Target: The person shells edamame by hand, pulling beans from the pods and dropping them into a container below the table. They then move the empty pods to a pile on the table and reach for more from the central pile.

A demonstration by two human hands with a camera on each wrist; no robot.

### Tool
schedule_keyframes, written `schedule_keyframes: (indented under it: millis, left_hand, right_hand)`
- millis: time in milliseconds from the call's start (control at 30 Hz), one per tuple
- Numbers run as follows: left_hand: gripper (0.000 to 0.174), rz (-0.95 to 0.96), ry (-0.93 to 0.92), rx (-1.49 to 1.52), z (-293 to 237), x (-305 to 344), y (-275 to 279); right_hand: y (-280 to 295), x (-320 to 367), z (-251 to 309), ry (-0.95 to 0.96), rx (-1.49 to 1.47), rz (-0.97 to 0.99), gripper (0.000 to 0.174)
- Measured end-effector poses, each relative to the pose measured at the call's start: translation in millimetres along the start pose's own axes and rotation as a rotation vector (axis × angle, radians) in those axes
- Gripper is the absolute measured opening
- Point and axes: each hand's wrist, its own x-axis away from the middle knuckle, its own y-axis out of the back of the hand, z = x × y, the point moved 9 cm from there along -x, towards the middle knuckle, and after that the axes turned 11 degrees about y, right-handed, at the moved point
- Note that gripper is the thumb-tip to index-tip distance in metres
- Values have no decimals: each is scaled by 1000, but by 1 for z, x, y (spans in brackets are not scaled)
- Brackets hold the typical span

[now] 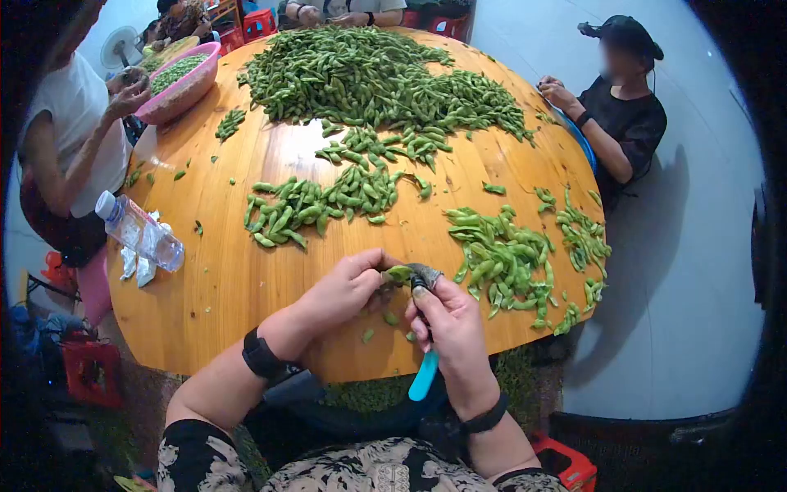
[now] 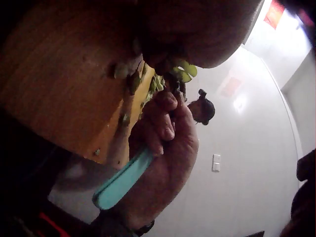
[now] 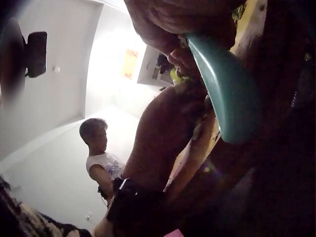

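Near the table's front edge, my left hand (image 1: 361, 283) pinches a green soybean pod (image 1: 399, 273) between thumb and fingers. My right hand (image 1: 449, 320) grips a tool with a turquoise handle (image 1: 424, 375) and a dark upper part. The tool's working end meets the pod and is hidden by the fingers, so I cannot tell its kind. In the left wrist view the pod (image 2: 184, 71) shows split-looking green lobes. The turquoise handle (image 3: 224, 89) hangs below the right hand in the right wrist view. A few pod pieces (image 1: 367, 335) lie under the hands.
Loose pods (image 1: 328, 201) lie ahead on the wooden table (image 1: 221, 328), with a large heap (image 1: 344, 74) behind. Flattened pods (image 1: 504, 258) spread to the right. A plastic bottle (image 1: 141, 231) lies on tissues at left. A pink basin (image 1: 179, 86) holds beans. Other people sit around.
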Motion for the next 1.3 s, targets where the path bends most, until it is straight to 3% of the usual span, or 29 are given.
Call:
schedule_keyframes:
  millis: [167,233,267,367,400,500,633,767,900,1000,1167,1267,1300]
  left_hand:
    - [26,-28,79,84,-2,0,14]
    - [26,-222,33,-151,-7,2,33]
    - [22,-351,-221,-352,-20,5,39]
    - [16,-423,-229,-611,-24,15,33]
    - [13,-409,-251,-774,-26,19,24]
    - [14,-373,-295,-888,-32,35,-8]
    - [15,-202,-321,-876,-23,65,-50]
    - [16,-160,-349,-813,-33,62,-45]
    - [16,-651,-448,-1109,-72,14,25]
    - [13,-710,-320,-1279,-67,-26,59]
    - [10,-752,-445,-1278,-81,-18,54]
    - [22,-496,-365,-814,-62,-11,44]
    - [22,-479,-363,-814,-60,-4,32]
  right_hand:
    - [29,-4,30,103,-43,-145,16]
    - [54,-8,37,174,-40,-195,10]
    - [64,-10,36,181,-46,-186,10]
    - [84,-4,34,148,0,-210,12]
    - [89,-2,31,139,42,-197,13]
    - [100,1,21,150,72,-196,14]
    - [101,3,19,154,85,-189,17]
    - [100,3,19,137,49,-176,19]
    - [99,5,21,159,110,-128,18]
    - [98,7,22,151,102,-126,17]
    - [92,9,23,148,123,-110,11]
    - [72,12,24,78,117,8,18]
    - [59,12,23,50,134,74,21]
